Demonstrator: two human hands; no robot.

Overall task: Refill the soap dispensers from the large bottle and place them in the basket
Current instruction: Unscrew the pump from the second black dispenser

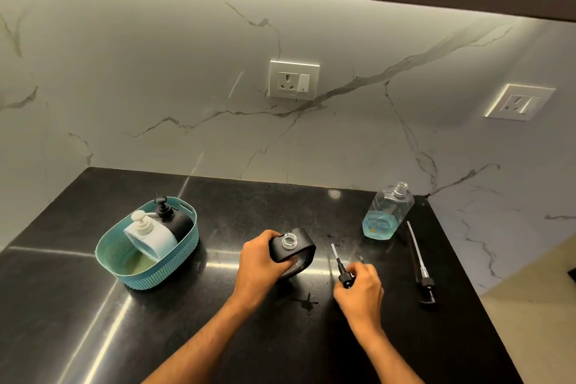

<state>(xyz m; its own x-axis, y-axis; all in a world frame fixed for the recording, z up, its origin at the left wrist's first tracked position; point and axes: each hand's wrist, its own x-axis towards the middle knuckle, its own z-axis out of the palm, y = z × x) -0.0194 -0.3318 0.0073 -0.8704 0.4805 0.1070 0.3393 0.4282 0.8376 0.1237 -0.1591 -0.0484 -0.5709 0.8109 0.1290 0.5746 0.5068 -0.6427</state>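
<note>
Gripping the black dispenser [293,251] around its near-left side, the left hand [260,262] steadies it upright on the tabletop [93,321], its clear threaded neck open and uncapped. The right hand [358,287] pinches the collar of a small black pump [341,271], whose pale tube points up and away, just right of the dispenser. Far right stands the large bottle [388,213], cap off, with a shallow layer of blue soap at its base; a second, longer pump [420,268] lies on the tabletop near it. In the teal basket [109,246] at left, a white dispenser [149,235] and another black one [174,220] already lean, both capped. Judging by this, the last dispenser is being closed or has just been opened; how full it is cannot be told. The next move likely calls for lowering the tube straight into the narrow neck and twisting the collar tight, then lifting the dispenser left into the basket. No brand, label or writing is legible on anything.
</note>
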